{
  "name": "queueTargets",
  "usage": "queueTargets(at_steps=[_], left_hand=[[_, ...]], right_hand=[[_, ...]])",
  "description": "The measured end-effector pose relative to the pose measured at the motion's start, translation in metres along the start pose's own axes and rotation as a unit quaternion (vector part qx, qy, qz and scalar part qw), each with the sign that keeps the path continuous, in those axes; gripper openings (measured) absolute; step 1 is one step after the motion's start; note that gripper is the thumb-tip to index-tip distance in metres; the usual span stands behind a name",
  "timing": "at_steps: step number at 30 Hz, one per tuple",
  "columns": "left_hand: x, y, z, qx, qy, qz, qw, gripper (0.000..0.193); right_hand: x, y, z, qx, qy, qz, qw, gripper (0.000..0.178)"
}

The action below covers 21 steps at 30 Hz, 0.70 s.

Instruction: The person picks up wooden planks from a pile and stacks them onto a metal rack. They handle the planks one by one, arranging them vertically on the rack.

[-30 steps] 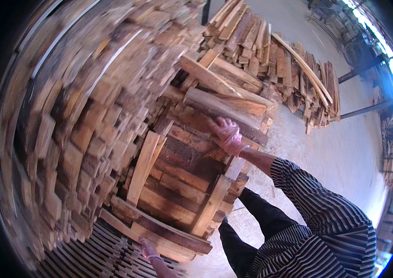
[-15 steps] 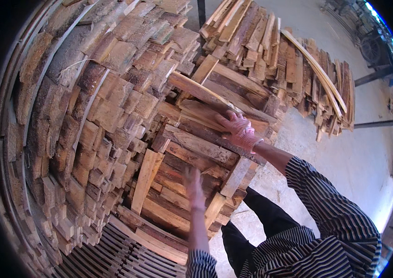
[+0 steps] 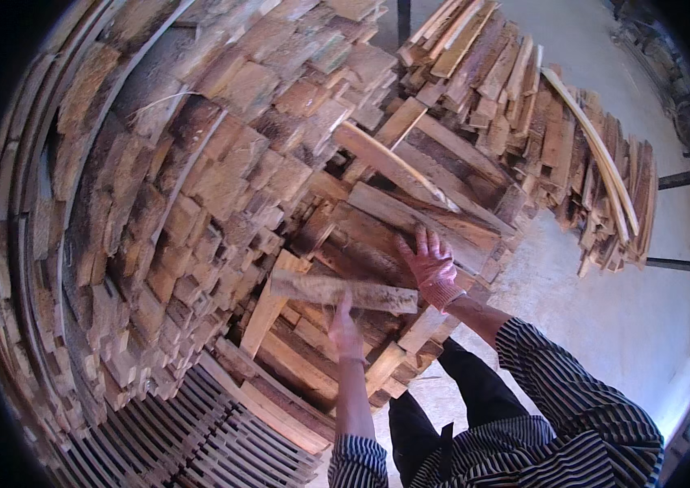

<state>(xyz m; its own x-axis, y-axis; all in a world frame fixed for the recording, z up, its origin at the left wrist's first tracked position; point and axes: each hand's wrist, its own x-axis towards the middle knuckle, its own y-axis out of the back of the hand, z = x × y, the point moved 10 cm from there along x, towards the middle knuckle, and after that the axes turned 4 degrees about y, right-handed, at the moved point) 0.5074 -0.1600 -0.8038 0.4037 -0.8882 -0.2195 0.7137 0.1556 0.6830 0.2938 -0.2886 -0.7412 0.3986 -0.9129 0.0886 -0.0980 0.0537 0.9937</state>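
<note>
My left hand (image 3: 346, 332), bare, grips a short rough wooden board (image 3: 304, 288) at its near edge. The board lies crosswise above the near part of a crisscross stack of boards (image 3: 300, 358), and its underside fingers are hidden. My right hand (image 3: 433, 264), in a pinkish knit glove, rests with fingers spread on a brown board in the middle of that stack, just beyond the right end of the short board. Another loose board (image 3: 398, 167) with a pale edge lies slantwise on the far part of the stack.
A tall wall of piled board ends (image 3: 190, 187) rises on the left, close to the stack. Farther off, another heap of planks (image 3: 515, 114) carries long thin curved strips (image 3: 597, 154). Dark slats (image 3: 190, 431) lie at lower left. Pale floor (image 3: 605, 301) shows at right.
My left hand has taken hold of the short board and raised it, turning it crosswise. The right hand has drawn nearer and spread on another board. The view has shifted a little.
</note>
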Motion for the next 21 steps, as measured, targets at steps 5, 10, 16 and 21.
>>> queueTargets(at_steps=[5,10,16,21], left_hand=[[-0.075,0.085,-0.034,0.008,-0.087,0.043,0.995,0.046],[-0.124,0.066,-0.083,-0.665,0.325,0.013,0.672,0.052],[-0.171,0.115,-0.154,-0.635,0.273,0.082,0.718,0.050],[-0.200,0.153,-0.180,-0.679,0.254,0.062,0.686,0.056]], right_hand=[[0.003,0.002,-0.034,0.021,0.020,-0.040,0.999,0.060],[-0.020,0.003,-0.056,0.159,0.000,-0.192,0.968,0.091],[-0.030,-0.016,-0.090,0.239,-0.013,-0.131,0.962,0.095],[0.038,-0.023,-0.094,0.197,-0.071,-0.143,0.967,0.093]])
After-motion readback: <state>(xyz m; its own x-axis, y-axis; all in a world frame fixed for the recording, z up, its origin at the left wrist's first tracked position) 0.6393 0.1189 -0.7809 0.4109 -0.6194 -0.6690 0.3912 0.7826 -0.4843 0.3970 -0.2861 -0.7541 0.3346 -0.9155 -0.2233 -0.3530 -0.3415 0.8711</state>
